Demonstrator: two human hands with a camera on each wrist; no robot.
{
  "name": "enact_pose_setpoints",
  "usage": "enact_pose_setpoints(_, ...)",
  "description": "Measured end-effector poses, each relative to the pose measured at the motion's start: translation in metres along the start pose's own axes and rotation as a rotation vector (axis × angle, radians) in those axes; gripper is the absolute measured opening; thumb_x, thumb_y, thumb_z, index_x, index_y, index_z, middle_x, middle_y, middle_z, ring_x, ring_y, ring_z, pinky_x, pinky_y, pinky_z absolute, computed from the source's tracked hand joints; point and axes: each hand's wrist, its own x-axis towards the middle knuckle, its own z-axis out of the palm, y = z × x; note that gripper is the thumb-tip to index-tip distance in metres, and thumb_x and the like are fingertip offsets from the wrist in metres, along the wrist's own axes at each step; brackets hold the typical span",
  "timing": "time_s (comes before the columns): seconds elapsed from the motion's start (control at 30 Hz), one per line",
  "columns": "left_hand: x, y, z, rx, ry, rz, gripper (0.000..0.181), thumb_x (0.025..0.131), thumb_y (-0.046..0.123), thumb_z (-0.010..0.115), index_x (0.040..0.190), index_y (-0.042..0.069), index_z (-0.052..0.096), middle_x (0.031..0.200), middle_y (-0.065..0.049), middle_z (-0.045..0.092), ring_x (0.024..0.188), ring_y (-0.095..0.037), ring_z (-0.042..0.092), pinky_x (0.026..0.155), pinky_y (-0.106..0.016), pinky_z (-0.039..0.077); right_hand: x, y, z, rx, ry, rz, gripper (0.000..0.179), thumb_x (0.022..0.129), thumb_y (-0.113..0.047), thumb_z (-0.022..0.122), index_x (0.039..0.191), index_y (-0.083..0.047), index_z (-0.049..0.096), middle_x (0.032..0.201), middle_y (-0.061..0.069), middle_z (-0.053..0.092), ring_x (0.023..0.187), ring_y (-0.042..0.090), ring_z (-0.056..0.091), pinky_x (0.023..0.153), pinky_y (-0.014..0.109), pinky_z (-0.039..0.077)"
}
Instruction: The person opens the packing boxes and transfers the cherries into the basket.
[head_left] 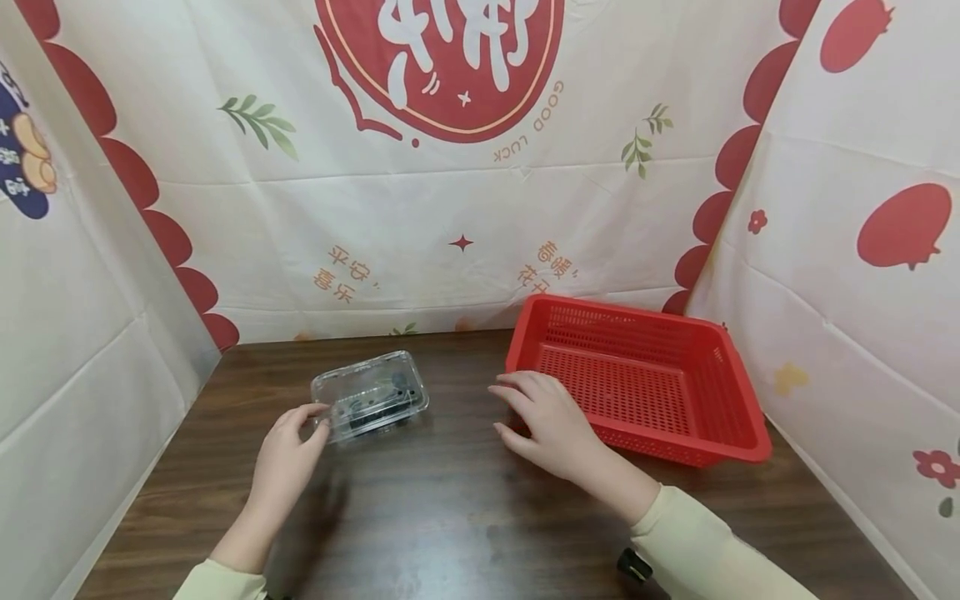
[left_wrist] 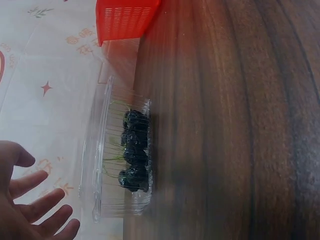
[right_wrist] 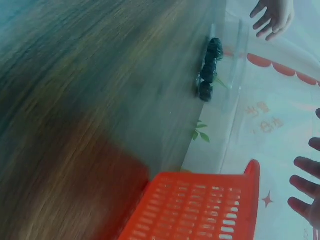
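A clear plastic box (head_left: 375, 379) with a lid rests on the table, left of centre. Inside it, in the left wrist view, sits a row of dark lumps (left_wrist: 135, 150) with thin green stems. My left hand (head_left: 288, 454) hovers at the box's near left corner with fingers apart; the left wrist view shows a gap between fingers and box. To the right, a red plastic basket (head_left: 716, 392) with perforated walls stands on the table. Its near left corner is beside my right hand (head_left: 551, 425), whose loosely bent fingers hold nothing.
A dark wood-grain table (head_left: 420, 508) carries both containers. Behind it hangs a white printed cloth (head_left: 465, 208), and similar cloths close off the left and right sides. A dark wrist device (head_left: 635, 565) sits at the right sleeve.
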Motion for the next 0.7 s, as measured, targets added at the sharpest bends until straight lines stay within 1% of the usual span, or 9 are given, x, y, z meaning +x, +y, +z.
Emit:
enact_pose_setpoints(0.07,0.0,-0.002,-0.001,-0.022,0.016,-0.035,0.029,0.096,0.016,0.055,0.121,0.003,0.063,0.12,-0.019,0.06,0.113,-0.035,0.055,0.093,-0.052,0.041,0.003,-0.002,0.005,-0.013,0.007,-0.035,0.043,0.085,-0.031,0.071,0.124,-0.013,0.065,0.125,0.007,0.06,0.119,0.025,0.051,0.102,0.048,0.038)
enact_pose_setpoints(0.17,0.002,-0.006,0.0,-0.052,0.06,-0.066,0.027,0.094,0.014,0.058,0.118,0.002,0.064,0.113,-0.019,0.062,0.109,-0.033,0.056,0.092,-0.049,0.041,0.007,-0.003,0.013,-0.043,0.021,-0.088,0.04,0.085,-0.031,0.07,0.12,-0.012,0.066,0.122,0.008,0.062,0.117,0.027,0.052,0.101,0.048,0.039)
enact_pose_setpoints(0.27,0.003,-0.011,0.001,-0.073,0.096,-0.093,0.03,0.092,0.012,0.061,0.12,-0.001,0.06,0.108,-0.02,0.059,0.105,-0.034,0.055,0.089,-0.047,0.041,0.011,-0.004,0.019,-0.066,0.027,-0.136,0.038,0.085,-0.031,0.07,0.118,-0.011,0.068,0.12,0.008,0.063,0.115,0.028,0.053,0.1,0.048,0.04)
enact_pose_setpoints(0.37,0.004,-0.016,0.002,-0.102,0.106,-0.128,0.038,0.091,0.011,0.063,0.125,-0.004,0.053,0.109,-0.023,0.055,0.104,-0.037,0.055,0.088,-0.047,0.041,0.013,-0.005,0.025,-0.08,0.014,-0.165,0.037,0.085,-0.032,0.069,0.116,-0.011,0.069,0.118,0.008,0.063,0.114,0.028,0.054,0.099,0.048,0.04)
enact_pose_setpoints(0.47,0.006,-0.02,0.004,-0.13,0.087,-0.157,0.046,0.092,0.011,0.063,0.131,-0.006,0.047,0.116,-0.027,0.051,0.104,-0.041,0.057,0.088,-0.047,0.044,0.015,-0.006,0.03,-0.082,-0.006,-0.182,0.035,0.086,-0.032,0.067,0.114,-0.011,0.069,0.117,0.008,0.064,0.112,0.027,0.054,0.098,0.047,0.04)
enact_pose_setpoints(0.53,0.007,-0.022,0.006,-0.135,0.061,-0.175,0.049,0.093,0.013,0.062,0.134,-0.006,0.043,0.121,-0.028,0.048,0.104,-0.043,0.057,0.087,-0.047,0.045,0.016,-0.006,0.033,-0.088,-0.017,-0.194,0.035,0.086,-0.031,0.067,0.114,-0.011,0.07,0.116,0.008,0.064,0.111,0.026,0.054,0.098,0.046,0.04)
enact_pose_setpoints(0.63,0.009,-0.026,0.008,-0.131,0.015,-0.204,0.056,0.094,0.016,0.061,0.139,-0.007,0.036,0.126,-0.03,0.043,0.106,-0.044,0.057,0.089,-0.05,0.043,0.017,-0.006,0.038,-0.101,-0.034,-0.219,0.034,0.085,-0.03,0.069,0.113,-0.011,0.069,0.115,0.008,0.064,0.11,0.026,0.054,0.097,0.045,0.041)
enact_pose_setpoints(0.7,0.011,-0.028,0.01,-0.127,-0.016,-0.229,0.065,0.095,0.019,0.061,0.145,-0.006,0.029,0.129,-0.031,0.04,0.108,-0.045,0.055,0.091,-0.052,0.041,0.017,-0.007,0.04,-0.107,-0.045,-0.233,0.034,0.084,-0.03,0.07,0.113,-0.011,0.069,0.115,0.008,0.064,0.11,0.026,0.054,0.096,0.044,0.042)
